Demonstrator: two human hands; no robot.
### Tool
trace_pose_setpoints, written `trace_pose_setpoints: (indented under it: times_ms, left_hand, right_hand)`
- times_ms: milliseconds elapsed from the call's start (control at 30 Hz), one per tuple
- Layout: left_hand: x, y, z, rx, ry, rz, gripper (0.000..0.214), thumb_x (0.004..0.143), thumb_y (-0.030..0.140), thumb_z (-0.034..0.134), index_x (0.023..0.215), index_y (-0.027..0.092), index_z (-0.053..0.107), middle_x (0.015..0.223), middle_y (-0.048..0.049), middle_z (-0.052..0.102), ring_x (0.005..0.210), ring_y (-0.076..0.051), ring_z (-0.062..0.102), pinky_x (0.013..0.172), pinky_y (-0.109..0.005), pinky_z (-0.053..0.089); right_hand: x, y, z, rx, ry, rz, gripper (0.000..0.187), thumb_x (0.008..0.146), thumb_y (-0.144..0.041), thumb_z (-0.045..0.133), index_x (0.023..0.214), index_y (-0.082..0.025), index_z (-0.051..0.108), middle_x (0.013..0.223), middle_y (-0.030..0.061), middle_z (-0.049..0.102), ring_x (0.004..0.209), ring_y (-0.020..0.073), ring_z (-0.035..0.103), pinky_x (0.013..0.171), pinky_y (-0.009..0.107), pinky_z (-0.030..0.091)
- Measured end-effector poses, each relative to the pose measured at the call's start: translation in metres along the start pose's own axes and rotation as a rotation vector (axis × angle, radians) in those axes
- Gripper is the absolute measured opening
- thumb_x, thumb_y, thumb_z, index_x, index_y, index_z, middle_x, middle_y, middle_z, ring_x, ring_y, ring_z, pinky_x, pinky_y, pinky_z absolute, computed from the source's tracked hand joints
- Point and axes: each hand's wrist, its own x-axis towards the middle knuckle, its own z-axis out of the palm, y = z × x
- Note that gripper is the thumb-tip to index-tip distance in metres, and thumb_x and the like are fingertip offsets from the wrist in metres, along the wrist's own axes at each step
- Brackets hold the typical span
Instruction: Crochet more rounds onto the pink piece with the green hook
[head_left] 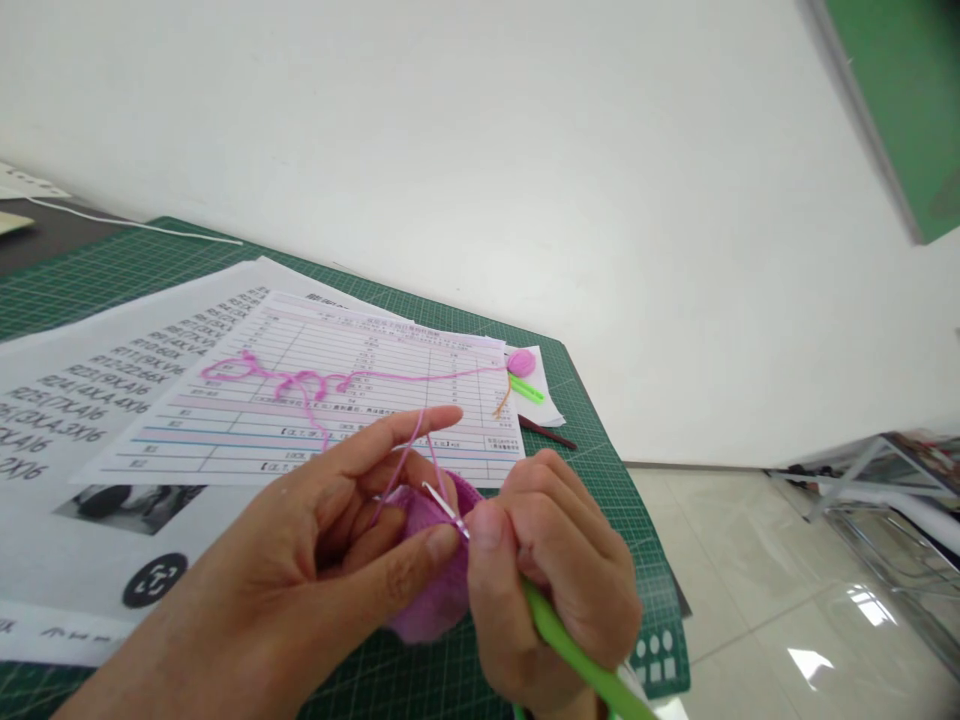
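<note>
The left hand (pixel 300 560) is pinching a pink crocheted piece (pixel 435 600), and the right hand (pixel 555 570) is gripping a green-handled crochet hook (pixel 570 640), its tip at the piece, above a green cutting mat (pixel 607 500).

Green hook handle (pixel 577 640) cut off at the bottom edge, pink crochet piece (pixel 431 570) partly hidden by the left hand (pixel 277 560), chart print (pixel 375 400) too small to be read!

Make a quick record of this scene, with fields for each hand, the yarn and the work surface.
Left hand: holds pink crocheted piece
Right hand: grips green-handled crochet hook, its metal tip at the piece
Yarn: pink strand lying across printed table sheet, leading to pink yarn ball
Surface: green cutting mat
</note>
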Motion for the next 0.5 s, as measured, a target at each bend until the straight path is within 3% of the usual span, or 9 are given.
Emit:
trace_pose_setpoints:
  times_ms: [133,333,400,500]
  left_hand:
    - [0.0,-0.003,0.003,0.092,0.077,0.037,0.056,0.072,0.025,0.082,0.123,0.037,0.064,0.072,0.0053,0.071,0.063,-0.016,0.066,0.053,-0.02,0.056]
    - [-0.007,0.0,0.013,0.203,0.286,0.134,0.06,0.071,0.025,0.083,0.126,0.035,0.061,0.08,0.0075,0.073,0.069,-0.012,0.067,0.058,-0.011,0.053]
    - [-0.009,0.004,0.013,0.124,0.252,0.099,0.059,0.073,0.025,0.083,0.126,0.035,0.06,0.079,0.0088,0.073,0.067,-0.01,0.066,0.059,-0.011,0.053]
    - [-0.008,0.009,0.006,-0.026,0.105,-0.006,0.052,0.077,0.026,0.08,0.125,0.031,0.063,0.075,0.0069,0.074,0.064,-0.011,0.065,0.06,-0.014,0.054]
  right_hand:
    - [-0.003,0.0,0.003,-0.172,-0.025,-0.083,0.034,0.089,-0.006,0.052,0.06,-0.019,0.04,0.054,-0.0037,0.04,0.056,0.01,0.035,0.051,0.029,0.033]
    - [-0.007,0.001,0.013,-0.351,-0.019,-0.092,0.031,0.093,-0.01,0.047,0.064,-0.021,0.04,0.055,-0.0025,0.042,0.057,0.0123,0.038,0.055,0.031,0.037]
    - [-0.009,0.002,0.014,-0.353,0.001,-0.093,0.03,0.096,-0.014,0.043,0.067,-0.02,0.042,0.057,-0.002,0.042,0.058,0.0125,0.039,0.055,0.031,0.037]
    - [-0.008,0.004,0.012,-0.298,0.021,-0.158,0.027,0.1,-0.021,0.041,0.074,-0.018,0.048,0.061,-0.0005,0.046,0.06,0.0126,0.042,0.054,0.029,0.039]
